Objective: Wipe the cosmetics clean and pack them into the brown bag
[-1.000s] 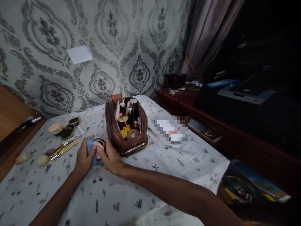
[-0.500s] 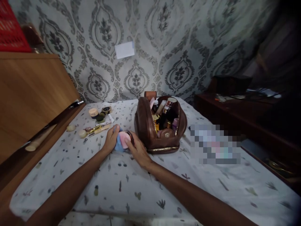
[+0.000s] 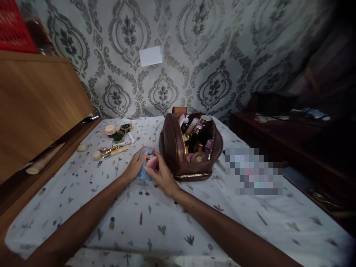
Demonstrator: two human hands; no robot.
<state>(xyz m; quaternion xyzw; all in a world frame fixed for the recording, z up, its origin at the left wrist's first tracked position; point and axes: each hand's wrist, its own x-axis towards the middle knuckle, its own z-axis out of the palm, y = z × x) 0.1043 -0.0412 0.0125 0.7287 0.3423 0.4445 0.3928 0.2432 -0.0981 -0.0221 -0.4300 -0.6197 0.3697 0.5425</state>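
Observation:
My left hand (image 3: 135, 166) is closed on a light blue cloth (image 3: 144, 173), pressing it against a small pink round item (image 3: 152, 161). My right hand (image 3: 161, 174) grips that pink item from the right with fingers curled round it. Both hands rest on a white patterned sheet (image 3: 155, 218), just left of an open brown leather cosmetic bag (image 3: 178, 155) packed with bottles and tubes.
Small jars (image 3: 111, 130), a gold brush (image 3: 115, 150) and round pads (image 3: 82, 147) lie scattered at the back left. A wooden board (image 3: 33, 107) stands along the left. A dark wooden shelf (image 3: 278, 133) runs on the right. A blurred patch (image 3: 254, 170) lies right of the bag.
The view swung left, bringing the wooden board into sight. My hands stay together by the bag, and the cloth now bunches more round the pink item.

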